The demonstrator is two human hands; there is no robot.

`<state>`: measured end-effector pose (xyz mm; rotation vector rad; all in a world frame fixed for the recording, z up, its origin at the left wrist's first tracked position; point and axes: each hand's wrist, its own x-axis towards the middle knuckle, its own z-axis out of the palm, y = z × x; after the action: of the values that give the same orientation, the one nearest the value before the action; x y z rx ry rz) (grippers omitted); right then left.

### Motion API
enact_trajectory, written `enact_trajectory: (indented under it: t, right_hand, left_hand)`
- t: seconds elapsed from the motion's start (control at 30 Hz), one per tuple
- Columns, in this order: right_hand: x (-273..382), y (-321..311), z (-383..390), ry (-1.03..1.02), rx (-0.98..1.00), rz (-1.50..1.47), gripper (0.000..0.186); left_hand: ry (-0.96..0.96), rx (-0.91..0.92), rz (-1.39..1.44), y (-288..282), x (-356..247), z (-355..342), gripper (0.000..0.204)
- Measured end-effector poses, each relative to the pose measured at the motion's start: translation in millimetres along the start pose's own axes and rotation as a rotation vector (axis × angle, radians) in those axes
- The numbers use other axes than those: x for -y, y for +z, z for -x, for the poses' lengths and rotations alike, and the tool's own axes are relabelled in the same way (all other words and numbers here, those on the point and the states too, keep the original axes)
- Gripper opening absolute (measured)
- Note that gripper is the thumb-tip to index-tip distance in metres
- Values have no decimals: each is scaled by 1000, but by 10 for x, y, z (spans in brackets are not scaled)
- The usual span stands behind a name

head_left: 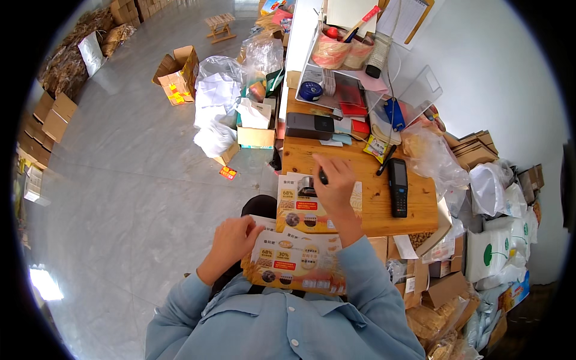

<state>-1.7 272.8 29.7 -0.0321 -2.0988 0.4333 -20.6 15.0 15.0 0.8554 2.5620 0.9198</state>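
Observation:
Two piles of flat, cream and orange printed packages lie before me. The nearer pile of packages [306, 264] rests on my lap, its top pieces slightly fanned. Just beyond it, the other pile of packages [294, 207] lies on the wooden table [372, 219] at its left edge. My left hand [234, 240] is closed at the upper left corner of the lap pile, its fingertips on the packages. Above the table pile, my right hand [337, 186] is closed round a small dark object [323, 176]; the fingers hide most of it, so its kind is unclear.
A black handheld scanner [398, 188] lies right of the table pile. Farther back are a dark box-shaped device [309, 125], a black marker [386, 160] and a clear organizer [420, 96]. Cartons and bags crowd the right side; an open carton [179, 75] stands on the floor.

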Motion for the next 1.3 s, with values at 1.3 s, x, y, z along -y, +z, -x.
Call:
enact_trajectory:
  t: [1.3]
  right_hand:
    - [76,-962,-160,85,-225,183,25]
  left_hand:
    - [49,-120,250,605,132,-561,20]
